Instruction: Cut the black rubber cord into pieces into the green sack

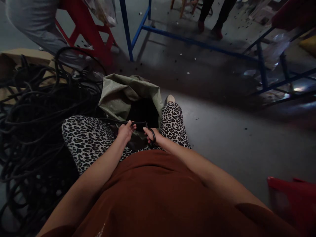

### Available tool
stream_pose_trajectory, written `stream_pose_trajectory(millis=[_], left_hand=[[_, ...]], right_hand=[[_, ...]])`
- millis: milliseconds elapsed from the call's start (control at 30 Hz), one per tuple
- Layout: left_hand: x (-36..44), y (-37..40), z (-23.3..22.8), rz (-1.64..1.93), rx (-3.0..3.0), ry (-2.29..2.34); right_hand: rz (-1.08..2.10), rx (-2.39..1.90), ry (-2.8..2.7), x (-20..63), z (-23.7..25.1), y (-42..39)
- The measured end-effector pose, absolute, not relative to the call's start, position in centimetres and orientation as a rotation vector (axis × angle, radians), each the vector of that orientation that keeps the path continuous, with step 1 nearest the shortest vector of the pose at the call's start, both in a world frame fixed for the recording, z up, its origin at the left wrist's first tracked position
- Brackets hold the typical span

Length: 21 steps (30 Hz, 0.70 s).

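Between my knees stands a grey-green woven sack [115, 95] with its mouth open and a dark inside. My left hand [126, 131] pinches a black rubber strip [139, 123] just above the near side of the sack's mouth. The strip runs left across my thigh towards a tangled heap of black strips [49, 102]. My right hand [148, 134] is closed on black-handled scissors [153, 136], a handle loop curving around the hand. The scissors' blades are at the strip's right end; whether they touch it I cannot tell.
A cardboard box [29, 54] lies under the heap at the left. Beyond the sack are a red stool [81, 24] with a seated person's leg and a blue table frame [172, 33]. Another red stool [291, 194] stands at the right. Small scraps dot the floor.
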<state>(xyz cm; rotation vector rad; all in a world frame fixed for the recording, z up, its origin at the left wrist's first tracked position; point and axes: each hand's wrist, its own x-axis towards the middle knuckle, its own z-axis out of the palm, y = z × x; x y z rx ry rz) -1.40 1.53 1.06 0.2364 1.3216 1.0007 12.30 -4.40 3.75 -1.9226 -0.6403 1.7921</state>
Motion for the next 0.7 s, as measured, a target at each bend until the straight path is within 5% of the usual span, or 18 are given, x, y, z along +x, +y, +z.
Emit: stream_pose_trajectory(millis=[700], left_hand=[[-1.8, 2.18, 1.5, 1.071, 0.208, 1.327]], right_hand=[[1.938, -1.789, -0.587, 12.58, 3.08, -5.17]])
